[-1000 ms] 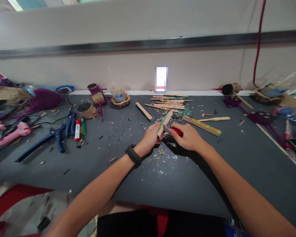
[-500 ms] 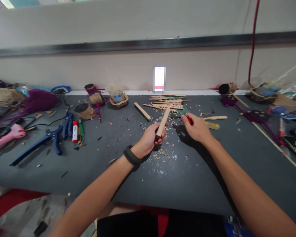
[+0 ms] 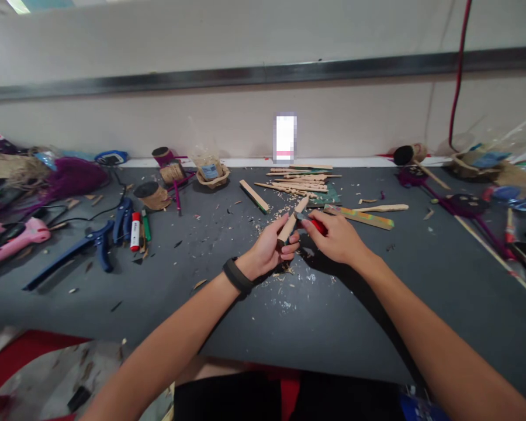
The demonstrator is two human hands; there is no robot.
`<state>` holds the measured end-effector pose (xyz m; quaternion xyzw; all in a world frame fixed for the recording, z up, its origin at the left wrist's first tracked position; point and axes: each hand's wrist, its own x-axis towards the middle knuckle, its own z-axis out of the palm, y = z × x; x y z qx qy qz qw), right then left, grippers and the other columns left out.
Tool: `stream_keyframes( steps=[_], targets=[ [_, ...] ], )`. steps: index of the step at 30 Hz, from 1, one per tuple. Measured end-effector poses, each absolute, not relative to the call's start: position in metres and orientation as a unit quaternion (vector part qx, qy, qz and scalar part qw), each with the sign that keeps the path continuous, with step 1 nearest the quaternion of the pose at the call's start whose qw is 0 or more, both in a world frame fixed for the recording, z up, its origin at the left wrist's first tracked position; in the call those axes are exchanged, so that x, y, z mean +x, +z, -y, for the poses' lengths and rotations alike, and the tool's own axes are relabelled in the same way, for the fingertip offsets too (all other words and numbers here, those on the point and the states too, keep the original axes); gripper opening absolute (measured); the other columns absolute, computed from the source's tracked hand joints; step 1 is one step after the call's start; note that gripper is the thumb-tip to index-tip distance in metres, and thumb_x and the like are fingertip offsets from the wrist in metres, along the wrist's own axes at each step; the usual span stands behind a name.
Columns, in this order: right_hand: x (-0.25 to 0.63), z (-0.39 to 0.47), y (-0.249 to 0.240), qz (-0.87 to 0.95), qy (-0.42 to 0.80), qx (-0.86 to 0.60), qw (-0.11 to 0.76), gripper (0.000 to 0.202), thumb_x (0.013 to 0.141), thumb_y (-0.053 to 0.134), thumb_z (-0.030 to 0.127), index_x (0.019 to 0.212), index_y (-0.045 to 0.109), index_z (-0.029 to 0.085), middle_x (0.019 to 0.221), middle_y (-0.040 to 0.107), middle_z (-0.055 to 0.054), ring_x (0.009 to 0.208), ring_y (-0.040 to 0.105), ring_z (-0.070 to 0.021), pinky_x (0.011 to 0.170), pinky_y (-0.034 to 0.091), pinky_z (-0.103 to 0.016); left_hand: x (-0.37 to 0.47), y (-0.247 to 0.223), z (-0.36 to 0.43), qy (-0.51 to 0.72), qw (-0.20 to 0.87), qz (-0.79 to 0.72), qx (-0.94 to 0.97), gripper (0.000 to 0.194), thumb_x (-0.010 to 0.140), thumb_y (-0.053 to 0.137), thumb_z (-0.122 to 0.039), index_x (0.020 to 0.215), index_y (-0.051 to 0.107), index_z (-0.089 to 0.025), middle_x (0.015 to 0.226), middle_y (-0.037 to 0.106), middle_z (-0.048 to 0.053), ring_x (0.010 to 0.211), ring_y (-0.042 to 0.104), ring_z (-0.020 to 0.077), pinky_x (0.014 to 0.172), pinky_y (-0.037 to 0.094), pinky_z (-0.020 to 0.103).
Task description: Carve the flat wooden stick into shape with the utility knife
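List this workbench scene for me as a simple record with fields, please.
left hand: grips a wooden strip
right hand: holds a red-handled knife, blade at the strip
left wrist: dark band
beyond the hands: carved sticks, loosely piled
far left: pink glue gun, blue hand tool, red-and-white marker
surface: dark grey table, scattered with shavings

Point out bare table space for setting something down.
Best: gray tabletop between the right forearm and the long thin strip. Smaller: the front edge between that and the left forearm. Crowded: carved sticks beyond the hands; far left around the pink glue gun.
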<state>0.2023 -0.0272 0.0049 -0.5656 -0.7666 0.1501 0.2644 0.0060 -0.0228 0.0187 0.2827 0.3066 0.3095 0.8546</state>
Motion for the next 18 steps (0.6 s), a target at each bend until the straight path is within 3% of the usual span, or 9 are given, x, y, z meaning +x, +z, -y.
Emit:
stream_keyframes(
  steps=[5, 9, 18],
  targets=[
    [0.2005, 0.0283, 0.0062, 0.769, 0.162, -0.558, 0.266, 0.042, 0.106, 0.044, 0.058, 0.081, 0.054, 0.026, 0.069, 0.064, -0.003, 0.065, 0.054, -0.0219, 0.065, 0.033, -0.034, 0.0032, 0.0165, 0.0258, 0.303, 0.837, -0.298, 0.344, 0.035, 0.1, 0.053, -0.038, 0.073, 0.042, -0.02, 0.061, 0.037, -0.006, 0.044, 0.027, 0.0038, 0.04, 0.023, 0.017],
    [0.1979, 0.0296, 0.0062, 0.777, 0.18, -0.542, 0.264, 0.042, 0.106, 0.042, 0.058, 0.08, 0.052, 0.026, 0.069, 0.064, -0.002, 0.064, 0.055, -0.0211, 0.065, 0.032, -0.033, 0.0053, 0.0152, 0.0288, 0.312, 0.8, -0.323, 0.398, 0.029, 0.08, 0.072, -0.022, 0.085, 0.044, -0.023, 0.06, 0.034, -0.011, 0.044, 0.026, 0.0036, 0.041, 0.019, 0.015],
    [0.1977, 0.0325, 0.0103, 0.797, 0.16, -0.537, 0.227, 0.041, 0.106, 0.044, 0.056, 0.084, 0.063, 0.026, 0.07, 0.067, -0.003, 0.067, 0.057, -0.0217, 0.065, 0.03, -0.033, 0.0066, 0.0089, 0.0243, 0.291, 0.785, -0.351, 0.42, 0.028, 0.068, 0.065, -0.018, 0.082, 0.041, -0.023, 0.055, 0.037, -0.011, 0.041, 0.024, 0.0032, 0.04, 0.019, 0.016]
  ],
)
